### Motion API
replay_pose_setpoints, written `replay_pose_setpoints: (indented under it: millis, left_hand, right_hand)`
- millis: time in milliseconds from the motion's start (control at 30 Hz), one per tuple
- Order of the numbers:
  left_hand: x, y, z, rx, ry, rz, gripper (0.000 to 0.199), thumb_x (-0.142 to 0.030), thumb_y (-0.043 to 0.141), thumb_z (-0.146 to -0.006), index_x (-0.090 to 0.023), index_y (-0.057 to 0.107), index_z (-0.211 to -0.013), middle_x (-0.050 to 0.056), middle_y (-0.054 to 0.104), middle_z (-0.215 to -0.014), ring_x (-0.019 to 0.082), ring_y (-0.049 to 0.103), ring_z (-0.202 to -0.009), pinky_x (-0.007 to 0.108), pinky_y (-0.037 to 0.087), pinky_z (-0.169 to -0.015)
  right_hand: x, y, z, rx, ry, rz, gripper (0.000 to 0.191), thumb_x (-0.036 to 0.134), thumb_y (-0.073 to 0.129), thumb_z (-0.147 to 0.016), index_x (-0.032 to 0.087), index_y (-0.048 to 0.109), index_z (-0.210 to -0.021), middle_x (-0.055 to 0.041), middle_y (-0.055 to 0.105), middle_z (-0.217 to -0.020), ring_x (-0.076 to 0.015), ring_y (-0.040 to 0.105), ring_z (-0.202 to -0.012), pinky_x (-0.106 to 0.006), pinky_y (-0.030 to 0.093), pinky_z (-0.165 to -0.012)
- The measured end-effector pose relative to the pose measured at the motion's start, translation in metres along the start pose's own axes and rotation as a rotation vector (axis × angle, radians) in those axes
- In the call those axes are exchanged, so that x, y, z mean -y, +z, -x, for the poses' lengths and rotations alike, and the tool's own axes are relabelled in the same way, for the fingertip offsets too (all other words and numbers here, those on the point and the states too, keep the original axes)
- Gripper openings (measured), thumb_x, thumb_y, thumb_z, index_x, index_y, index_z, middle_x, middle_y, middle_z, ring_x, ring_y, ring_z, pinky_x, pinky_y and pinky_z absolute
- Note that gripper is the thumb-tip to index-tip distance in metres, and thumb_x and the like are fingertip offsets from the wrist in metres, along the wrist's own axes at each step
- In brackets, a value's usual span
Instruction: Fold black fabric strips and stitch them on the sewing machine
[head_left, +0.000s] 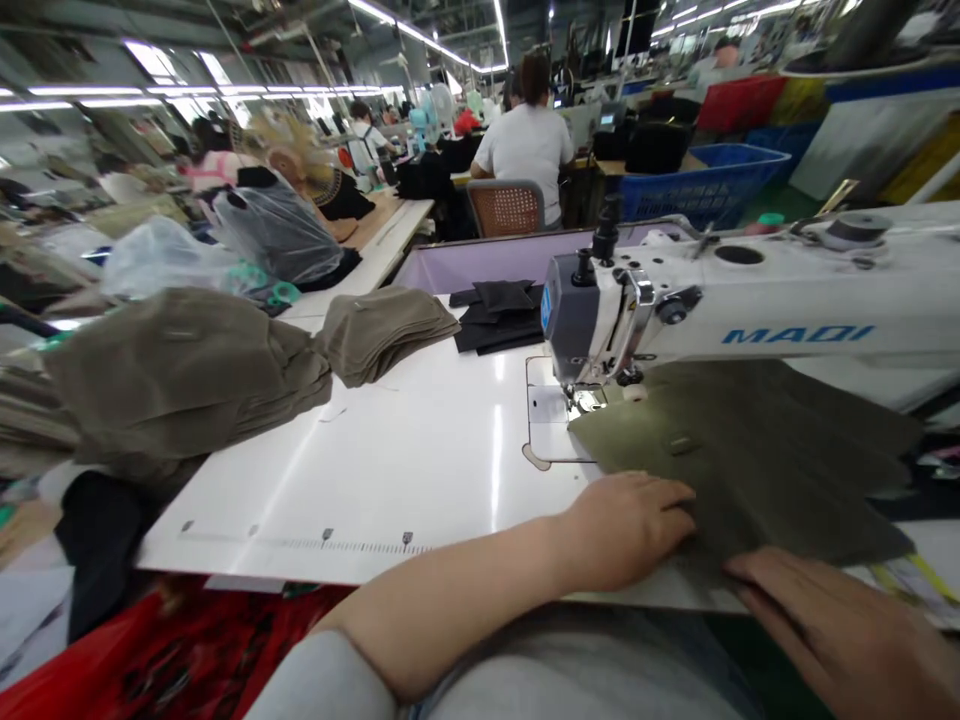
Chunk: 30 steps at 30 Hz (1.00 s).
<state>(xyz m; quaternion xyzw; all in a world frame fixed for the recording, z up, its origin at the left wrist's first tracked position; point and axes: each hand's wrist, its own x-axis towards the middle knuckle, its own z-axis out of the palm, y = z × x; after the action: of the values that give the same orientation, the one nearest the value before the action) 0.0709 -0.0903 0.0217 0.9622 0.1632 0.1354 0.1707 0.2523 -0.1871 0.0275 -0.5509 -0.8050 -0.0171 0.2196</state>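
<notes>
At the lower right, the left hand and right hand touch green cloth; I cannot tell if either grip pinches it.

The olive-green cloth lies spread, lightly creased — its narrow left tip beneath the sewing machine.

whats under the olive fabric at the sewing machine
The white tabletop shows beside the olive fabric, on its left; whatever lies directly beneath is covered. The left hand rests over part of its near edge, hiding that bit too.
</notes>
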Motion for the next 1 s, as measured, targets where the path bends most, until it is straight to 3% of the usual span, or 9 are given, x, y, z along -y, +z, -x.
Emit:
replay_pose_setpoints:
  millis: [100, 200, 300, 367, 467, 567, 667, 833, 1000]
  left_hand:
    - [0.004, 0.006, 0.005, 0.040, -0.046, 0.120, 0.017, -0.010, 0.045, -0.083, -0.011, 0.061, -0.087, 0.010, 0.061, -0.109, 0.018, 0.059, -0.097, 0.027, 0.048, -0.083]
    - [0.006, 0.003, 0.018, 0.030, -0.074, 0.314, 0.009, -0.014, 0.053, -0.082, -0.011, 0.061, -0.084, 0.008, 0.063, -0.104, 0.015, 0.060, -0.095, 0.022, 0.048, -0.083]
    - [0.006, -0.003, 0.030, 0.022, -0.129, 0.427, 0.015, -0.021, 0.052, -0.085, -0.010, 0.063, -0.085, 0.010, 0.063, -0.105, 0.015, 0.060, -0.096, 0.022, 0.046, -0.087]
    - [0.006, -0.006, 0.035, 0.019, -0.155, 0.463, 0.018, -0.018, 0.048, -0.086, -0.009, 0.064, -0.089, 0.011, 0.061, -0.109, 0.015, 0.059, -0.100, 0.023, 0.045, -0.090]
    - [0.006, -0.009, 0.041, 0.009, -0.209, 0.541, 0.022, -0.017, 0.045, -0.087, -0.009, 0.063, -0.097, 0.011, 0.060, -0.113, 0.017, 0.058, -0.102, 0.026, 0.044, -0.092]
    - [0.009, -0.013, 0.048, -0.021, -0.309, 0.670, 0.028, -0.021, 0.039, -0.089, -0.011, 0.061, -0.104, 0.008, 0.063, -0.107, 0.017, 0.060, -0.096, 0.028, 0.047, -0.086]
    - [0.014, -0.016, 0.059, -0.063, -0.310, 0.763, 0.029, -0.022, 0.040, -0.088, -0.014, 0.060, -0.108, 0.007, 0.063, -0.110, 0.017, 0.058, -0.101, 0.031, 0.043, -0.092]
    - [0.022, -0.022, 0.072, -0.105, -0.346, 0.791, 0.030, -0.026, 0.039, -0.089, -0.014, 0.060, -0.107, 0.007, 0.061, -0.113, 0.017, 0.056, -0.105, 0.033, 0.041, -0.095]
    - [0.025, -0.038, 0.093, -0.043, -0.390, 0.601, 0.029, -0.027, 0.038, -0.088, -0.015, 0.062, -0.099, 0.006, 0.063, -0.110, 0.016, 0.058, -0.102, 0.033, 0.043, -0.094]
  right_hand:
    - [0.008, -0.014, -0.010, 0.035, -0.062, -0.078, 0.027, 0.028, 0.038, -0.087, 0.023, 0.063, -0.080, -0.0011, 0.069, -0.073, -0.0147, 0.065, -0.064, -0.023, 0.053, -0.056]
    - [-0.001, -0.028, -0.010, 0.104, 0.022, -0.167, 0.023, 0.034, 0.041, -0.086, 0.025, 0.063, -0.089, -0.0001, 0.069, -0.078, -0.0148, 0.066, -0.067, -0.021, 0.053, -0.054]
    - [-0.021, -0.033, -0.002, 0.119, 0.107, -0.172, 0.024, 0.042, 0.049, -0.082, 0.025, 0.061, -0.095, -0.0011, 0.069, -0.081, -0.0171, 0.066, -0.069, -0.023, 0.054, -0.055]
    - [-0.037, -0.027, 0.004, 0.127, 0.127, -0.118, 0.028, 0.045, 0.050, -0.080, 0.024, 0.061, -0.096, -0.0040, 0.068, -0.090, -0.0200, 0.065, -0.080, -0.029, 0.055, -0.066]
    - [-0.060, -0.008, 0.012, 0.020, 0.226, 0.049, 0.037, 0.046, 0.043, -0.083, 0.018, 0.060, -0.100, -0.0105, 0.065, -0.100, -0.0255, 0.061, -0.093, -0.042, 0.050, -0.080]
    - [-0.075, 0.012, 0.019, 0.036, 0.227, 0.112, 0.038, 0.041, 0.038, -0.086, 0.015, 0.060, -0.102, -0.0128, 0.063, -0.103, -0.0255, 0.060, -0.094, -0.044, 0.048, -0.082]
    - [-0.079, 0.024, 0.024, 0.058, 0.213, 0.138, 0.035, 0.034, 0.039, -0.086, 0.014, 0.060, -0.106, -0.0123, 0.060, -0.111, -0.0250, 0.056, -0.101, -0.044, 0.045, -0.088]
    - [-0.077, 0.025, 0.022, 0.056, 0.246, 0.205, 0.031, 0.024, 0.039, -0.086, 0.012, 0.061, -0.104, -0.0122, 0.060, -0.110, -0.0243, 0.056, -0.101, -0.042, 0.045, -0.087]
    - [-0.078, 0.023, 0.021, -0.013, 0.294, 0.264, 0.028, 0.023, 0.040, -0.084, 0.014, 0.062, -0.100, -0.0121, 0.061, -0.100, -0.0253, 0.057, -0.094, -0.043, 0.049, -0.078]
